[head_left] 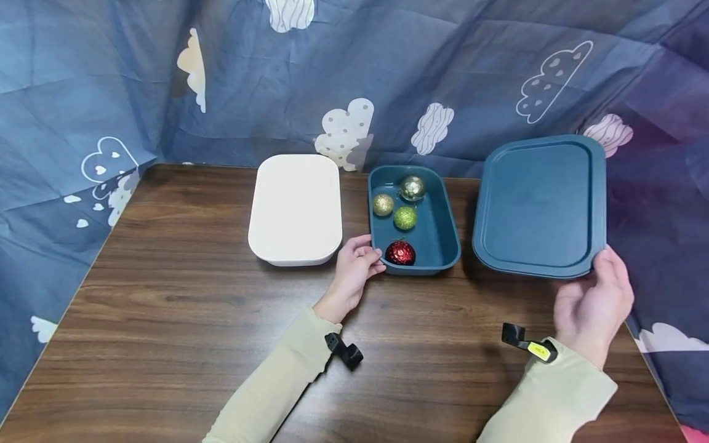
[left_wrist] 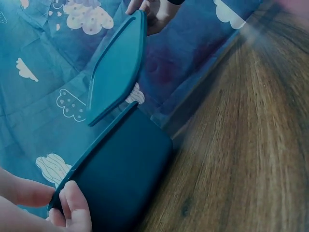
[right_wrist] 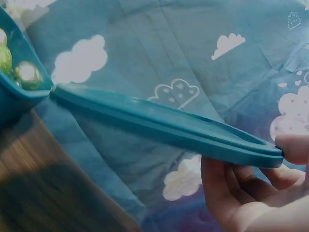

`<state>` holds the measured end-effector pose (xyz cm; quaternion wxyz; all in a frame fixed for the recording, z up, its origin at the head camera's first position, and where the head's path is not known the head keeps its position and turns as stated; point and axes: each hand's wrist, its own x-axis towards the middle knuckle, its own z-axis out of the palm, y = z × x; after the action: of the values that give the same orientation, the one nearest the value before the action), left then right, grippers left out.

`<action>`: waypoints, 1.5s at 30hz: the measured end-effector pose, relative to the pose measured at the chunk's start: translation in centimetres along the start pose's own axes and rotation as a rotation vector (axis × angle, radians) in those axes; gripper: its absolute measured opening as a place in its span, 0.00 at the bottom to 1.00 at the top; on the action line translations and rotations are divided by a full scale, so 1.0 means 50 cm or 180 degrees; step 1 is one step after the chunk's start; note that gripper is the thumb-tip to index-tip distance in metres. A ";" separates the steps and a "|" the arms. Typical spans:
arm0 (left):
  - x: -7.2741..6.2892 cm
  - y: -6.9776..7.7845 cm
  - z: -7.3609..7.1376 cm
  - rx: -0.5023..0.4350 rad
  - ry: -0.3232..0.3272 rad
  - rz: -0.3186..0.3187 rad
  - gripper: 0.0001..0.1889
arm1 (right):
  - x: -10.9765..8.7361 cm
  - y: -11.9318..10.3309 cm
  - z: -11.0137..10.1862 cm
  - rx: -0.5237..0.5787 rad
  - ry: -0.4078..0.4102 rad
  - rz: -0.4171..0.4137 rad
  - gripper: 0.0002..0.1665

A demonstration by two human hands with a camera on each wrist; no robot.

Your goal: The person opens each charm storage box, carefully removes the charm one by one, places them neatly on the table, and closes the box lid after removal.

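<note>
Blue lid (head_left: 534, 206) is clamped in the fingers of the right hand (head_left: 595, 301), right of the open blue container (head_left: 436, 231), its rim pinched by the left hand (head_left: 352, 271); lid handling seems in hand, calling for a steady container next

The round-cornered blue box (head_left: 434, 231) sits uncovered on the bench (head_left: 183, 344). The matching grooved lid (head_left: 540, 206) is raised, at the box's three o'clock.

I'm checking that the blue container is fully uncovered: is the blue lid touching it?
Apart: the head view shows a strip of tabletop between the blue lid and blue container.
</note>
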<state>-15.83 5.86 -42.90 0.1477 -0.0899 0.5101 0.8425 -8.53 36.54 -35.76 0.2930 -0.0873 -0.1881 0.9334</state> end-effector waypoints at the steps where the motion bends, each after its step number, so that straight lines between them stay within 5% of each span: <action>1: 0.000 0.001 0.000 -0.0024 0.0006 -0.0005 0.26 | -0.001 -0.003 0.001 -0.0011 0.0039 -0.0041 0.13; 17: -0.002 0.002 0.003 -0.0081 0.0015 -0.0041 0.26 | 0.002 0.000 0.015 -0.0748 0.0572 -0.0668 0.13; 25: -0.001 0.002 0.002 -0.0109 -0.0001 -0.0039 0.26 | -0.009 0.027 0.018 -0.2047 0.0579 -0.1195 0.15; 32: 0.000 -0.004 -0.001 -0.0152 0.0002 -0.0035 0.26 | -0.013 0.044 0.014 -0.2660 0.0662 -0.1271 0.13; 38: 0.001 -0.004 -0.003 -0.0175 0.0001 -0.0050 0.27 | -0.002 0.062 0.003 -0.3138 0.0399 -0.1610 0.12; 45: 0.004 -0.005 -0.003 -0.0186 -0.0008 -0.0048 0.26 | 0.004 0.079 -0.003 -0.4149 0.0283 -0.1894 0.11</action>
<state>-15.92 5.85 -43.22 0.1520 -0.0969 0.4844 0.8561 -10.66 33.70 -37.49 0.4306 -0.2274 -0.7109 0.5073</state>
